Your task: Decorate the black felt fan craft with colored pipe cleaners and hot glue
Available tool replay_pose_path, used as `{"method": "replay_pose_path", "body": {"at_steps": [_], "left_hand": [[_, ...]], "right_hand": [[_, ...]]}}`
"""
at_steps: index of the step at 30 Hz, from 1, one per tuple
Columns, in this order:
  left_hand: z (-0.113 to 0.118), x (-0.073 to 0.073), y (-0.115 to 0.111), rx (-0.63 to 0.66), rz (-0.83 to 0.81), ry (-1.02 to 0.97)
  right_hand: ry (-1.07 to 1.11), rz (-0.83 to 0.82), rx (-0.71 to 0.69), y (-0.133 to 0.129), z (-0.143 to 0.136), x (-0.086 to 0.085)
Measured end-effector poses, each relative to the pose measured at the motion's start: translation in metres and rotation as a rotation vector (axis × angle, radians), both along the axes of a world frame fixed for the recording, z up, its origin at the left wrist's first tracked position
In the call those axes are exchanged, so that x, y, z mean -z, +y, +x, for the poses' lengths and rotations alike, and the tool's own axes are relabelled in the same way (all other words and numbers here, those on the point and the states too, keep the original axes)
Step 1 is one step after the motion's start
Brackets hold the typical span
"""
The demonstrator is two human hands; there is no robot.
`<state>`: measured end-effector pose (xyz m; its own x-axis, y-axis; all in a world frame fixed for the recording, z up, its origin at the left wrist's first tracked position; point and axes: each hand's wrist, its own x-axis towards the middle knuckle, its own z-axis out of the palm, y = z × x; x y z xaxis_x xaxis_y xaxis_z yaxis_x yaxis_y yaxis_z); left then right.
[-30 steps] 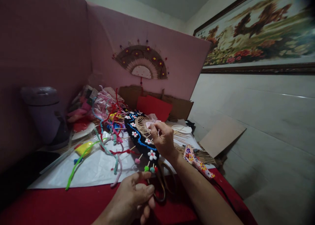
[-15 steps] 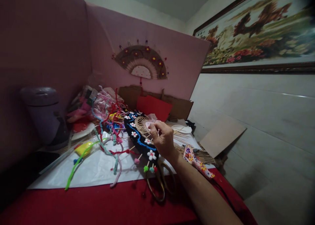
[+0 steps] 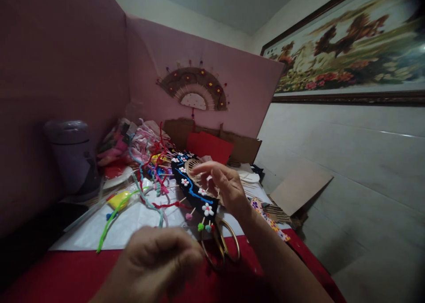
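My right hand (image 3: 227, 188) reaches over the inner edge of a black fan (image 3: 194, 192), index finger stretched out and the others loosely bent. I cannot tell whether the fingertips touch the fan's stick ribs. White clay flowers (image 3: 207, 209), a blue wavy line and coloured balls on sticks decorate the fan. In the near foreground my left hand (image 3: 159, 258) is closed, thumb and fingers pressed together; anything in them is hidden. Gold-handled scissors (image 3: 229, 245) lie under the fan's near end, between the hands.
Pipe cleaners (image 3: 113, 225) and a yellow packet (image 3: 118, 200) lie on white paper at left. A purple canister (image 3: 73, 157) stands behind them. Red card (image 3: 210, 147) and cardboard lean against the pink panel (image 3: 245, 86), where a brown fan (image 3: 195, 84) hangs.
My left hand has come into view at the bottom. My right hand's fingers have unfolded from a pinch on a pale piece at the fan's centre. The view has shifted slightly.
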<state>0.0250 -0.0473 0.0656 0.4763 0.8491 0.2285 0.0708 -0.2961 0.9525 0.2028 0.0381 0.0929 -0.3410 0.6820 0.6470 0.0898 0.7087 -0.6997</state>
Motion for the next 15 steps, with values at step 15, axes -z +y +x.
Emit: {"method": "replay_pose_path", "body": {"at_steps": [15], "left_hand": [[-0.015, -0.021, 0.009, -0.375, 0.306, 0.015]], "right_hand": [[0.011, -0.056, 0.118, -0.073, -0.033, 0.009]]}}
